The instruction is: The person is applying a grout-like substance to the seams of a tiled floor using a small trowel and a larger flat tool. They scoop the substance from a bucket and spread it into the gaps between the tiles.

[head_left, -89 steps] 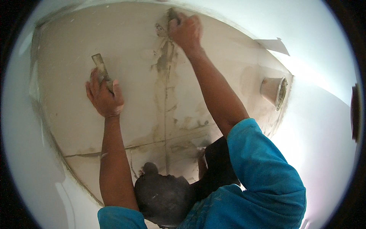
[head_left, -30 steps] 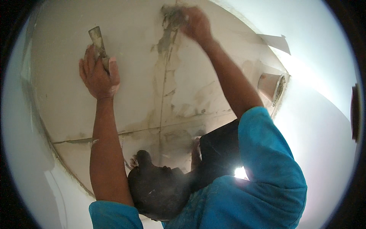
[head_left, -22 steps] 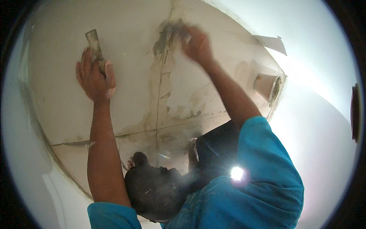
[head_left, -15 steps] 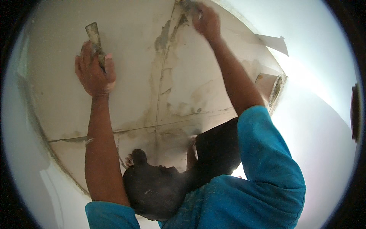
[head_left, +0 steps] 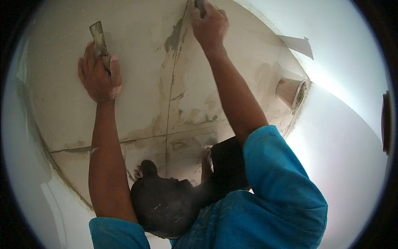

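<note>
My left hand (head_left: 99, 76) rests palm down on the tiles, fingers partly spread, with a putty knife (head_left: 98, 35) pinched beside the thumb. Its flared, smeared blade points away from me. My right hand (head_left: 210, 25) is closed around a dark grey tool (head_left: 200, 6) at the far edge of the view. The picture's rim cuts that tool off, so its kind cannot be made out. Beneath it runs a tile joint (head_left: 171, 85), with grey paste smears (head_left: 173, 37) along its left side.
A pale bucket (head_left: 287, 92) with a crusted rim is by the right wall. Large beige floor tiles (head_left: 132, 95) carry dried stains. A flat grey strip (head_left: 297, 45) lies at the right wall edge. My dark-clad knees (head_left: 166, 205) take up the near middle.
My right hand has moved left and slightly nearer, onto the tile joint, still holding the dark tool. My left hand with the putty knife stays almost where it was.
</note>
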A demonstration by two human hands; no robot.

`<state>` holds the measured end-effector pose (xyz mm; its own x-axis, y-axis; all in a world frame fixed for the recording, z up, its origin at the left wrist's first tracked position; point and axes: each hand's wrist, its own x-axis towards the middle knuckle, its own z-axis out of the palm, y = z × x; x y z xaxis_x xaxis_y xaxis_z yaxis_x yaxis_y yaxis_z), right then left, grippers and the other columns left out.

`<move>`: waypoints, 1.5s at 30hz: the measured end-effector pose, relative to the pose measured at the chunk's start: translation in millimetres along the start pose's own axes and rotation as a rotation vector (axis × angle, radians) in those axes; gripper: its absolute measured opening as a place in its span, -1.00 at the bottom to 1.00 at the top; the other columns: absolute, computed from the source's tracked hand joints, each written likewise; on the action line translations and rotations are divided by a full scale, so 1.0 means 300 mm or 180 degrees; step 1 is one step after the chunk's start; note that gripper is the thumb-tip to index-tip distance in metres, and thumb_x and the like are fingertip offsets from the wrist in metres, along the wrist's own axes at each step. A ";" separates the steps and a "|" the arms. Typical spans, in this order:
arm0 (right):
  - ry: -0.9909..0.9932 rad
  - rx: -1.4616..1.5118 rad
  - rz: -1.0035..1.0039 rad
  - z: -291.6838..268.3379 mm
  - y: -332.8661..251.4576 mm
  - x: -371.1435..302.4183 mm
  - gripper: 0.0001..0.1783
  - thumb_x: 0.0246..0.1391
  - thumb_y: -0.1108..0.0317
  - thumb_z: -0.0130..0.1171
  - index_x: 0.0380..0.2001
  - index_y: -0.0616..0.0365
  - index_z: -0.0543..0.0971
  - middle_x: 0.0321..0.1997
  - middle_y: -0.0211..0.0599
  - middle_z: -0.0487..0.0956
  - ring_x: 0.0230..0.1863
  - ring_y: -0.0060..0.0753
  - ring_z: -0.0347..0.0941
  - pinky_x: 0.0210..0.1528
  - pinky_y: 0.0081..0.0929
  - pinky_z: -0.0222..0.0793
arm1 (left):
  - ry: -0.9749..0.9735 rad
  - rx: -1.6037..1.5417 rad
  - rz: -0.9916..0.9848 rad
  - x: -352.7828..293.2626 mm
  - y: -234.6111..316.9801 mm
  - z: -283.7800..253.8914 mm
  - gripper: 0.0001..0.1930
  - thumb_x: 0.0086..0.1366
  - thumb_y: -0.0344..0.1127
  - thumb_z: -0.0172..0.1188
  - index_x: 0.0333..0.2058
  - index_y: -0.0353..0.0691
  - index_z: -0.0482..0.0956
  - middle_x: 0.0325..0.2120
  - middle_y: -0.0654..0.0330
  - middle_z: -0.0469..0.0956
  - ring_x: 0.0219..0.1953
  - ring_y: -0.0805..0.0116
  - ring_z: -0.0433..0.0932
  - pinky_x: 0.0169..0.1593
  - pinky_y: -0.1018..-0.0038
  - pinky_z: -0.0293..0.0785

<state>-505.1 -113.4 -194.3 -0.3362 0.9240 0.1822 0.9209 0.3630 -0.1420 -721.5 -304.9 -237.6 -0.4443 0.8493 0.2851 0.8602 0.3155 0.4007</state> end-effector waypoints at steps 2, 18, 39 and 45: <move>-0.0355 -0.0593 -0.0089 0.071 -0.085 -0.002 -0.69 0.02 0.20 0.12 -0.21 0.10 0.58 -0.21 -0.11 0.57 -0.19 -0.06 0.46 -0.09 -0.21 0.39 | -0.0008 0.0051 0.0015 0.000 -0.006 0.002 -0.40 0.32 0.15 -0.20 -0.11 -0.29 0.55 0.13 0.06 0.33 0.26 0.19 0.21 0.33 0.10 -0.09; -0.0601 0.0667 -0.1295 0.007 -0.064 -0.036 -0.62 -0.07 0.26 0.24 -0.12 0.04 0.56 -0.28 -0.13 0.59 -0.15 -0.09 0.48 -0.10 -0.26 0.41 | -0.0173 0.0324 0.0112 -0.024 -0.048 -0.016 -0.39 0.31 0.06 -0.09 0.17 -0.29 0.25 0.18 0.02 0.26 0.25 0.13 0.20 0.34 0.14 -0.11; -0.0580 0.0659 -0.1909 -0.012 0.082 -0.124 -0.58 -0.06 0.46 0.21 -0.07 -0.13 0.58 -0.24 -0.41 0.62 -0.24 -0.30 0.47 -0.12 -0.36 0.39 | -0.0032 0.0159 0.0197 -0.011 -0.025 -0.015 -0.44 0.35 0.02 -0.11 0.16 -0.27 0.27 0.18 0.06 0.28 0.23 0.12 0.24 0.32 0.11 -0.06; -0.1298 0.1456 -0.0768 -0.181 -0.056 -0.334 -0.68 -0.03 0.35 0.22 -0.13 0.06 0.59 -0.34 -0.24 0.62 -0.38 -0.37 0.47 -0.25 -0.40 0.41 | 0.0000 0.0094 0.0149 -0.011 -0.027 -0.015 -0.48 0.32 0.02 -0.09 0.06 -0.28 0.36 0.17 0.05 0.28 0.24 0.14 0.23 0.33 0.13 -0.07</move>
<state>-476.2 -218.8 -157.4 -0.6534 0.7490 -0.1098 0.6638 0.4971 -0.5588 -728.1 -312.0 -237.8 -0.4035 0.8634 0.3028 0.8870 0.2878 0.3610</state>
